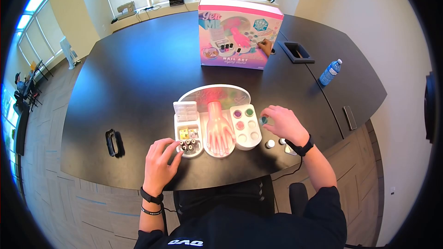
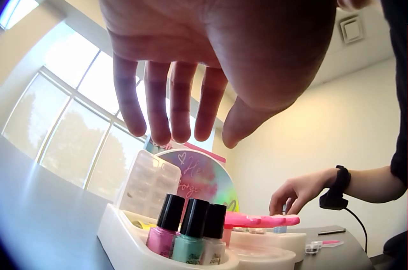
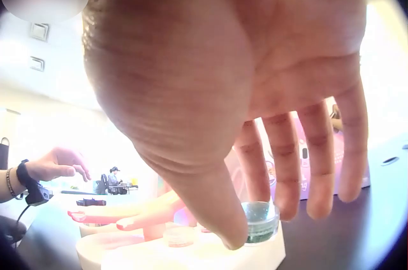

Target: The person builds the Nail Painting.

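Note:
My right hand (image 1: 284,122) pinches a small clear pot of teal glitter (image 3: 260,222) between thumb and fingertips, beside the right edge of a white round-welled tray (image 1: 251,144). Purple (image 1: 237,114), green (image 1: 249,112) and pink (image 1: 240,125) glitter pots sit in that tray. With fingers loosely bent and nothing held, my left hand (image 1: 160,162) hovers by several black-capped nail polish bottles (image 2: 194,225) in the left compartment (image 1: 197,153) of the nail studio. At the studio's middle, a pink model hand (image 1: 219,127) lies palm down, fingers toward me.
A tall nail art box (image 1: 237,41) stands behind the studio. Small white-topped containers (image 1: 270,144) lie near my right wrist. Farther right are a water bottle (image 1: 331,72), a phone (image 1: 350,117) and a table recess (image 1: 295,51). A black strap (image 1: 111,143) lies far left.

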Motion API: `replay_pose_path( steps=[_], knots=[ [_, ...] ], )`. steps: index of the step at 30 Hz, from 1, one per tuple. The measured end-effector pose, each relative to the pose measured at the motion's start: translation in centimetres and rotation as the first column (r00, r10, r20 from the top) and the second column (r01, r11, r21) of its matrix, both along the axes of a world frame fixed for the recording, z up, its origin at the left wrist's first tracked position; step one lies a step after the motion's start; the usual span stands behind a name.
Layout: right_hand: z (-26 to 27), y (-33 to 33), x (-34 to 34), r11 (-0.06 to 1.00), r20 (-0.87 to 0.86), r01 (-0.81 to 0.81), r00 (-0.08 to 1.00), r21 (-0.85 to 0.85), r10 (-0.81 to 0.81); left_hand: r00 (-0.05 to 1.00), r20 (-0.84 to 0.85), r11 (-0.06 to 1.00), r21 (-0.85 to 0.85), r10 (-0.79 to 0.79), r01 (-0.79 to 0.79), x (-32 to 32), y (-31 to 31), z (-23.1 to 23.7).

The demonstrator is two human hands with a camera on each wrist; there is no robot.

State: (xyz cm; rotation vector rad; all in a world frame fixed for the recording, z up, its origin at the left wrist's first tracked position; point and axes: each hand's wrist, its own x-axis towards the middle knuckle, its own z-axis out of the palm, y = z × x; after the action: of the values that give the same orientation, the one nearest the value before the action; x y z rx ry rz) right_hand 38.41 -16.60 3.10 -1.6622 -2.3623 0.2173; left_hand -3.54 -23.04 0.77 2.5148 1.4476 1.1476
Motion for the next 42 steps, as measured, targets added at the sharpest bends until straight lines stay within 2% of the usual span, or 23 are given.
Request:
replay_pose_path(
  steps=[10, 22, 42],
  knots=[
    [-1.4, 1.3, -1.8, 0.997, -0.006, -0.076, 0.997, -0.027, 0.076, 1.0, 0.002, 1.0, 0.008, 0.014, -0.014, -0.5, 0.0, 0.2],
    [-1.7, 1.8, -2.3, 0.994, 0.01, -0.094, 0.995, -0.05, 0.095, 1.0, 0.02, 1.0, -0.018, 0.021, -0.021, -0.7, -0.1, 0.0],
    [-1.8, 1.4, -2.1, 0.996, -0.051, -0.057, 0.997, -0.065, 0.054, 0.999, 0.017, 0.999, -0.03, 0.037, -0.036, -0.5, -0.3, -0.3]
  ],
)
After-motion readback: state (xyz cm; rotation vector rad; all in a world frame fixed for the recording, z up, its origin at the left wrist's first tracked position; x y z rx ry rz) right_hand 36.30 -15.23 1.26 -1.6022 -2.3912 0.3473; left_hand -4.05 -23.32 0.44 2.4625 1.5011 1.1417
